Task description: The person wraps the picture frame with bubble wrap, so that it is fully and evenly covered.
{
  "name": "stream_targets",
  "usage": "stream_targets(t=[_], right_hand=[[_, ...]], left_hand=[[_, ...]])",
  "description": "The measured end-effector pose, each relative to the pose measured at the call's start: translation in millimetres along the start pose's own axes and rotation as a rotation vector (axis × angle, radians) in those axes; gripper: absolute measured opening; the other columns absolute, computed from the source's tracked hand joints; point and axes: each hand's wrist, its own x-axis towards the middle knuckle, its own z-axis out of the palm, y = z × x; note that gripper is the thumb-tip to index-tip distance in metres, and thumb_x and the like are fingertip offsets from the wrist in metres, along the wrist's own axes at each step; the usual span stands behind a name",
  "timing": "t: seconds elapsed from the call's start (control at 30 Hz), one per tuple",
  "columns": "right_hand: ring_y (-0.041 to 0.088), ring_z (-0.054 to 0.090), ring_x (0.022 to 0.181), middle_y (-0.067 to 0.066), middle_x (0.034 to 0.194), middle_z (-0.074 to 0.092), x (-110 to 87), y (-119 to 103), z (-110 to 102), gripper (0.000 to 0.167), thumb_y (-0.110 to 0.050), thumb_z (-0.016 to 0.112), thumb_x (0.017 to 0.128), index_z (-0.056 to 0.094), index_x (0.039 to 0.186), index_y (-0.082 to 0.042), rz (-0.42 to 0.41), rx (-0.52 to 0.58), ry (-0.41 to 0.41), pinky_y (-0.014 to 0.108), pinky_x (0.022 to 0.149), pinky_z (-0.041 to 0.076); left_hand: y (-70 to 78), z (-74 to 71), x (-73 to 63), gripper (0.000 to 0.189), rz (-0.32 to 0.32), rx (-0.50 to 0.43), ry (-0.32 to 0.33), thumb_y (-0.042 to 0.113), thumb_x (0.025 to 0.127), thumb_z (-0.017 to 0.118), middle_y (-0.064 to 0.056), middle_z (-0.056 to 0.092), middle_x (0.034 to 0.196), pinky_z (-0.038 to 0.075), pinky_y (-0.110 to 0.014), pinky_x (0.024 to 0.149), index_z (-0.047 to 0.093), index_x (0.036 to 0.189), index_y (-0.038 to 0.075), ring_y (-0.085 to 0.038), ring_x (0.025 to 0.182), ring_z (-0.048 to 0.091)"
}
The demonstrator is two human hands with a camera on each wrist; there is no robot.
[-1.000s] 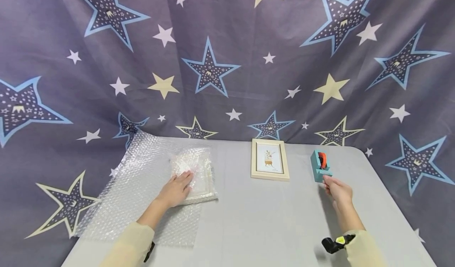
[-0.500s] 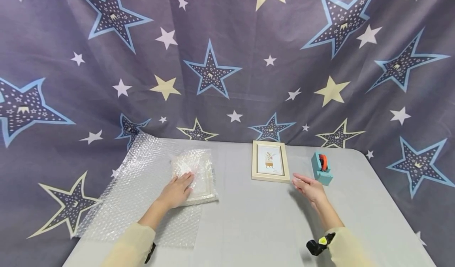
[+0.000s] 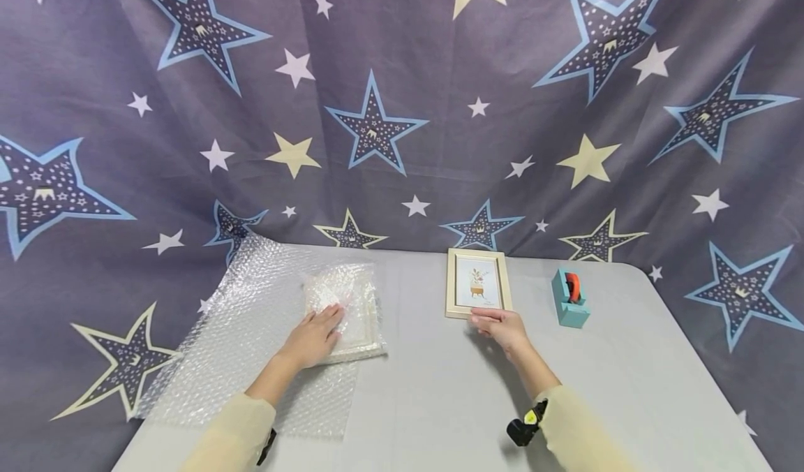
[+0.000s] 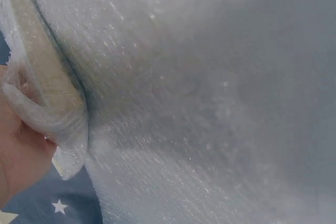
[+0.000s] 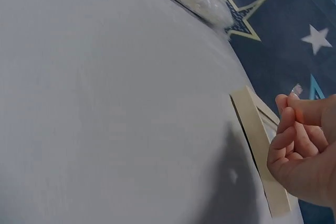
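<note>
On the left of the table lies a bubble-wrapped bundle (image 3: 359, 318), with a pale frame-like block showing through the clear film. My left hand (image 3: 312, 339) rests on its near left part, fingers extended over the wrap. In the left wrist view the bundle (image 4: 50, 56) has a pale thick edge under the film. Between thumb and fingertips my right hand (image 3: 502, 327) pinches a small clear piece of tape (image 5: 297, 88). That hand is in the air by the near edge of a cream picture frame (image 3: 451, 283), overlapping it in the head view.
A loose sheet of bubble wrap (image 3: 220, 360) spreads under and left of the bundle, reaching the table's left edge. At the right stands a teal tape dispenser (image 3: 570, 308) with an orange core. A starry curtain (image 3: 402, 109) hangs behind the table (image 3: 427, 402).
My right hand has left the tape dispenser with the piece of tape and moved left, past its side to the picture frame's near edge. The left hand has stayed on the bundle.
</note>
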Motion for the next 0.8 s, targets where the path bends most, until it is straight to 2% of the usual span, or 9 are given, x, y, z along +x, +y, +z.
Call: stream_targets(t=[0.17, 0.27, 0.47, 0.53, 0.63, 0.7, 0.8], right_hand=[[0.004, 0.067, 0.071, 0.004, 0.086, 0.077, 4.7, -8.4, 26.9, 0.028, -0.007, 0.072, 0.082, 0.071, 0.107, 0.006, -0.01, 0.005, -0.027, 0.021, 0.067, 0.057], [0.007, 0.069, 0.074, 0.007, 0.088, 0.077, 6.6, -14.9, 42.5, 0.024, -0.006, 0.071, 0.082, 0.072, 0.104, 0.005, -0.013, 0.01, -0.056, 0.024, 0.07, 0.059], [0.026, 0.072, 0.094, 0.01, 0.094, 0.076, 12.4, -33.0, 76.7, 0.017, -0.006, 0.067, 0.086, 0.073, 0.1, 0.001, -0.034, -0.01, -0.113, 0.035, 0.086, 0.06], [0.029, 0.071, 0.098, 0.009, 0.093, 0.077, 15.2, -40.6, 88.8, 0.015, -0.007, 0.067, 0.086, 0.074, 0.098, -0.001, -0.067, -0.041, -0.14, 0.034, 0.085, 0.06], [0.025, 0.07, 0.084, 0.007, 0.089, 0.077, 19.2, -50.6, 106.9, 0.013, -0.009, 0.068, 0.086, 0.074, 0.095, -0.001, -0.145, -0.084, -0.182, 0.027, 0.074, 0.059], [0.015, 0.066, 0.073, 0.008, 0.087, 0.076, 21.0, -56.7, 118.1, 0.013, -0.01, 0.069, 0.086, 0.074, 0.094, -0.001, -0.205, -0.107, -0.203, 0.021, 0.066, 0.054], [0.004, 0.057, 0.066, 0.011, 0.089, 0.075, 22.8, -63.8, 133.9, 0.013, -0.011, 0.07, 0.085, 0.074, 0.093, -0.001, -0.291, -0.143, -0.225, 0.016, 0.061, 0.05]], left_hand=[[-2.1, -0.3, -0.6, 0.052, 0.002, 0.01, 0.006, 0.023, 0.099, 0.046, -0.018, 0.038, 0.153, 0.023, -0.058, 0.119, 0.038, 0.145, 0.0, -0.035, 0.143, 0.036], [-2.1, 0.0, 0.1, 0.052, 0.007, 0.012, -0.002, 0.023, 0.1, 0.045, -0.017, 0.037, 0.153, 0.023, -0.057, 0.12, 0.038, 0.145, 0.0, -0.034, 0.143, 0.035], [-2.2, -0.7, 2.5, 0.051, 0.018, -0.012, -0.005, 0.023, 0.099, 0.046, -0.017, 0.038, 0.153, 0.022, -0.057, 0.12, 0.039, 0.145, 0.0, -0.035, 0.143, 0.035], [-2.8, -1.0, 2.4, 0.051, 0.013, -0.014, -0.001, 0.022, 0.099, 0.047, -0.017, 0.039, 0.152, 0.023, -0.057, 0.12, 0.04, 0.144, 0.0, -0.035, 0.143, 0.036], [-4.1, -0.5, 1.8, 0.051, 0.006, -0.007, 0.003, 0.023, 0.099, 0.048, -0.016, 0.039, 0.152, 0.023, -0.057, 0.12, 0.04, 0.144, 0.001, -0.034, 0.143, 0.036], [-4.5, 0.6, 1.7, 0.051, 0.007, 0.001, 0.009, 0.023, 0.098, 0.048, -0.016, 0.04, 0.152, 0.024, -0.057, 0.119, 0.041, 0.144, 0.001, -0.034, 0.142, 0.037], [-3.8, 1.9, 1.3, 0.052, 0.003, -0.009, 0.013, 0.024, 0.098, 0.05, -0.016, 0.041, 0.151, 0.025, -0.057, 0.119, 0.042, 0.144, 0.002, -0.034, 0.142, 0.038]])
